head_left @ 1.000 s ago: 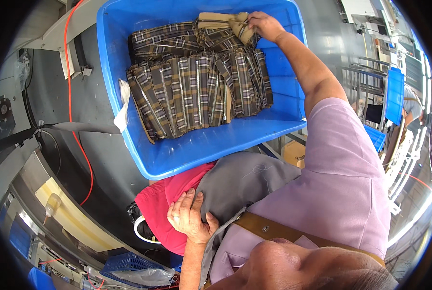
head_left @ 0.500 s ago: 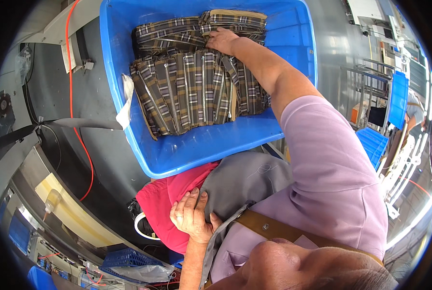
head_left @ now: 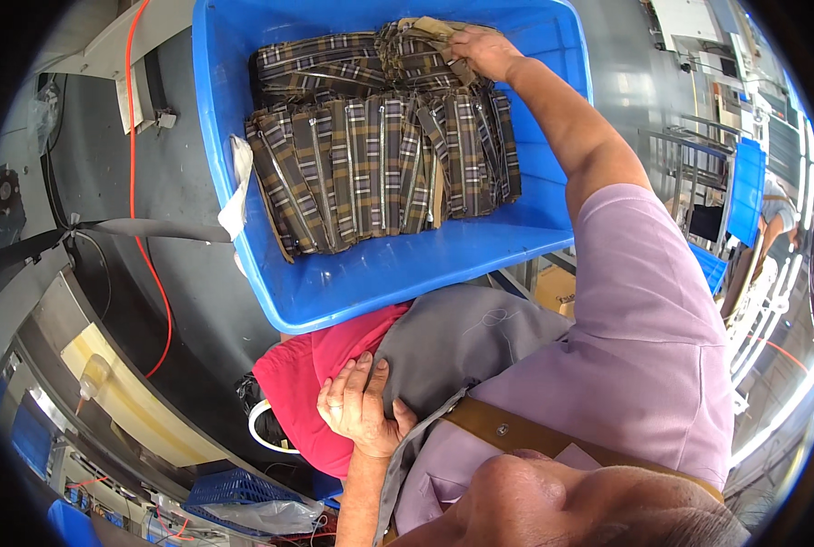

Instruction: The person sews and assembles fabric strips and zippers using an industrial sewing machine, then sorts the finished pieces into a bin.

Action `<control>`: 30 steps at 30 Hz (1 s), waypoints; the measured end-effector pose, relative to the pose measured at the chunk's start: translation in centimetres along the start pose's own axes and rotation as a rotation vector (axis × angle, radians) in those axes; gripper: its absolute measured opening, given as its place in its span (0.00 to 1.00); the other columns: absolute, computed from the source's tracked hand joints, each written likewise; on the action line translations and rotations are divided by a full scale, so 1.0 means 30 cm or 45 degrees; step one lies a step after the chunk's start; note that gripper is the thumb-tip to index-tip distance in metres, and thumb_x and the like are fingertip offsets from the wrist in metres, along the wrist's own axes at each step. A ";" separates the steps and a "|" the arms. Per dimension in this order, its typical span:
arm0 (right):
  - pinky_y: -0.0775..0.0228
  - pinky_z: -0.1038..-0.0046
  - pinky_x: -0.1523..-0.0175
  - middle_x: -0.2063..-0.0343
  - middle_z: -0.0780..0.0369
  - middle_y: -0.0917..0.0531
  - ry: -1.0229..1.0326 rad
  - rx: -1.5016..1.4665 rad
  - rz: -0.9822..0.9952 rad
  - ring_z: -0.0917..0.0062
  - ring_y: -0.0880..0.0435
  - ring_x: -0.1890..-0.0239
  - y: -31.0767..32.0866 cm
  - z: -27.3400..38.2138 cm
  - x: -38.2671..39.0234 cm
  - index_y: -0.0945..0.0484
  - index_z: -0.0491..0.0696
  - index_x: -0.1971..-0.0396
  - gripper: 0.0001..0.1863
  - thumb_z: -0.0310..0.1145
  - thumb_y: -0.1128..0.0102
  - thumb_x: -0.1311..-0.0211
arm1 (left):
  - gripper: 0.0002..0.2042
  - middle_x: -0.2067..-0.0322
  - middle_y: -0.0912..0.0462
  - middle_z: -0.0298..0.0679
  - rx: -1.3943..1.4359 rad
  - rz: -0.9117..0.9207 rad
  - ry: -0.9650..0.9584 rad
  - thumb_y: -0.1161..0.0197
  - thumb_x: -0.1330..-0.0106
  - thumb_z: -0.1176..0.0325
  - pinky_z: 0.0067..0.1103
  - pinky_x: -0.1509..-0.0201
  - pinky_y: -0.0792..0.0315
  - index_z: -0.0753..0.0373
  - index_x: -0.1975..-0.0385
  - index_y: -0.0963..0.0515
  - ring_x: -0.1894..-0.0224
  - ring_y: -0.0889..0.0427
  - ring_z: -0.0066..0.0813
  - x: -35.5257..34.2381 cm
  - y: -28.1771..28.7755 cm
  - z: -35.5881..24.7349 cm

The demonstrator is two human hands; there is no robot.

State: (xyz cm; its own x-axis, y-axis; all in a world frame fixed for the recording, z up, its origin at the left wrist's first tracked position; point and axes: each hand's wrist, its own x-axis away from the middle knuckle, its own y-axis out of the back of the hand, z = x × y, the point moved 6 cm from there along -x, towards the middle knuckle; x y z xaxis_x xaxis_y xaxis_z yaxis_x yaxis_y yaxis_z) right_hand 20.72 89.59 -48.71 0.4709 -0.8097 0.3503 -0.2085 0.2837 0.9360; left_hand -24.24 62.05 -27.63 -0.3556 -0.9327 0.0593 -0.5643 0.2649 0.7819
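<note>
Inside a large blue plastic bin point(head_left: 334, 310) lie plaid fabric pieces point(head_left: 361, 173) in brown, black and white, several with zippers showing. They are packed in a front row and a back stack. At the far right of that stack, my right hand point(head_left: 486, 53) has its fingers closed on the edge of one plaid fabric piece point(head_left: 413, 56), which is bunched and turned up to show a tan underside. The fingertips are partly hidden by the cloth. My left hand point(head_left: 360, 406) rests on my lap with fingers stretched out, over the red cloth point(head_left: 298, 387) and the grey apron point(head_left: 462, 333).
A white cloth strip point(head_left: 236, 187) is tied at the bin's left rim, with a dark strap point(head_left: 161, 231) running left. An orange-red hose point(head_left: 136, 137) hangs on the left. A blue basket point(head_left: 234, 488) stands at lower left; metal racks point(head_left: 690, 173) stand to the right.
My right hand has moved right along the back stack, and the plaid piece there is now bunched and lifted at its edge. My left hand has stayed almost still.
</note>
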 end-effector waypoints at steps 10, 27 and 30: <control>0.28 0.70 0.40 0.55 0.69 0.21 -0.323 -0.195 -0.220 0.69 0.22 0.48 0.030 -0.212 0.103 0.16 0.55 0.67 0.13 0.20 0.41 0.48 | 0.21 0.52 0.16 0.36 0.031 0.007 0.021 0.50 0.35 0.51 0.35 0.37 0.42 0.58 0.56 0.16 0.46 0.23 0.34 0.010 0.005 0.015; 0.38 0.65 0.32 0.47 0.65 0.26 -0.475 0.069 0.108 0.69 0.28 0.41 0.081 -0.177 0.111 0.17 0.58 0.56 0.14 0.41 0.38 0.42 | 0.21 0.53 0.16 0.37 0.012 0.004 0.009 0.50 0.34 0.51 0.35 0.38 0.41 0.57 0.57 0.16 0.47 0.22 0.34 0.010 0.003 0.013; 0.43 0.58 0.29 0.46 0.64 0.26 -0.503 0.315 0.219 0.69 0.30 0.38 0.127 -0.107 0.106 0.20 0.59 0.52 0.19 0.40 0.34 0.45 | 0.21 0.53 0.16 0.37 0.027 0.002 0.015 0.50 0.35 0.51 0.35 0.38 0.41 0.58 0.56 0.16 0.47 0.22 0.34 0.006 0.007 0.012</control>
State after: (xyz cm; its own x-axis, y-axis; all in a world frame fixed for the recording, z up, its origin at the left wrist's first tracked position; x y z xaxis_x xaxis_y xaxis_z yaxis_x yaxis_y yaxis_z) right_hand 24.17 89.75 -43.90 0.0611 -0.9081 0.4142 -0.4742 0.3387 0.8127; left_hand -24.69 62.03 -27.67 -0.3480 -0.9350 0.0681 -0.5796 0.2717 0.7683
